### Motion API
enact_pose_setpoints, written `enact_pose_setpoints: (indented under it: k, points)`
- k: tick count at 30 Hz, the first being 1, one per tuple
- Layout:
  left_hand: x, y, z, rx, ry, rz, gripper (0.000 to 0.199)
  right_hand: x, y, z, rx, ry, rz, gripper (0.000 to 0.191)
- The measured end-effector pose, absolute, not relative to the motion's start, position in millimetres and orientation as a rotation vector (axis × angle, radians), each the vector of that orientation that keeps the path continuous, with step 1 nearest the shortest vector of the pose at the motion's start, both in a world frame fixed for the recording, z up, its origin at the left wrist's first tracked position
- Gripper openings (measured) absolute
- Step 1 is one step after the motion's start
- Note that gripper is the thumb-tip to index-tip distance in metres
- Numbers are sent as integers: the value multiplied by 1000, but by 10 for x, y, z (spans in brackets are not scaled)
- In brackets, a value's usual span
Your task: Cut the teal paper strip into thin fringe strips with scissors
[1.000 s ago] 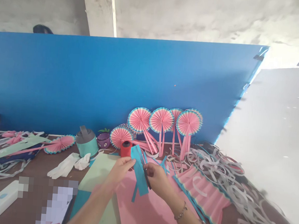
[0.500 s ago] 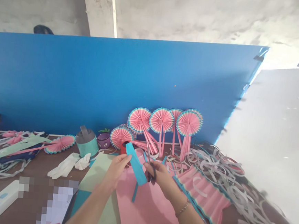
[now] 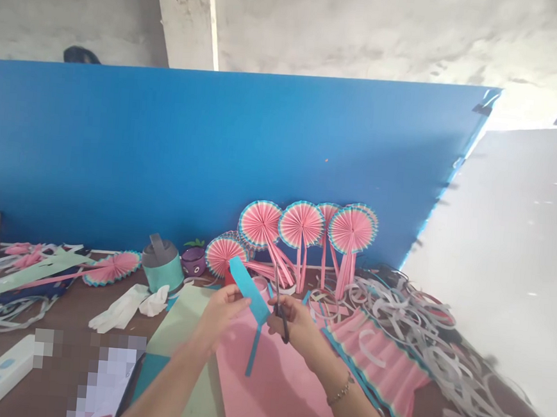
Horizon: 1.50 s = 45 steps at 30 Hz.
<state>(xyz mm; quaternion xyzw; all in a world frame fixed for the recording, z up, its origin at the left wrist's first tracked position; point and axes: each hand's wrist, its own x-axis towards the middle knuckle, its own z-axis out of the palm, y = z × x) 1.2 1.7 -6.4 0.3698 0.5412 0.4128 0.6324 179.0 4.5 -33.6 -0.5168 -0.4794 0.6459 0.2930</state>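
Note:
A blue paper strip slants in the air over a pink paper sheet. My left hand is closed on the strip's left edge, thumb and fingers pinching it. In my right hand is a pair of dark-handled scissors, blades pointing up and away. The right fingertips are close to the strip's lower end; whether they touch it I cannot tell. Beneath the hands, a narrow blue strip lies on the pink sheet.
Finished pink paper fans lean against the blue partition. A pleated pink sheet and tangled white strips lie to the right. Leftward are pale green paper, a teal cup, a purple pot and crumpled tissue.
The blue strip has shifted up and left, its lower end moving away from the right hand. The scissors have turned in the right hand, and the left fingers have spread along the strip.

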Motion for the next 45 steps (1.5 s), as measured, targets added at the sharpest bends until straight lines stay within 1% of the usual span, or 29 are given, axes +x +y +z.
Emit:
enact_pose_setpoints:
  k: [2,7,13,17,20,24,30,34,45]
  points:
    - [-18,32,-38,822,1276,1015,41,1816,39,-313,-1384,-1358,1783,55]
    - [-95,89,-18,812,1263,1097,47,1879,22,-331,-1266,-1532,2000,71]
    - [-122,109,-47,834,1285,1036,51,1895,10,-456,-1246,-1620,2059,74]
    - [-124,106,-57,833,1274,989,54,1888,1,-441,-1289,-1612,2085,77]
    - [-125,102,-64,812,1259,994,56,1882,-7,-395,-1336,-1626,2064,78]
    - [-120,96,-40,825,1255,988,54,1871,-4,-343,-1361,-1642,2055,79]
    - [-103,98,13,812,1246,983,48,1879,2,-366,-1388,-1669,2024,72]
    - [-95,91,28,811,1244,986,45,1895,-6,-426,-1362,-1667,2029,71]
    - [-118,98,-60,814,1237,992,48,1881,4,-419,-1348,-1657,2041,70]
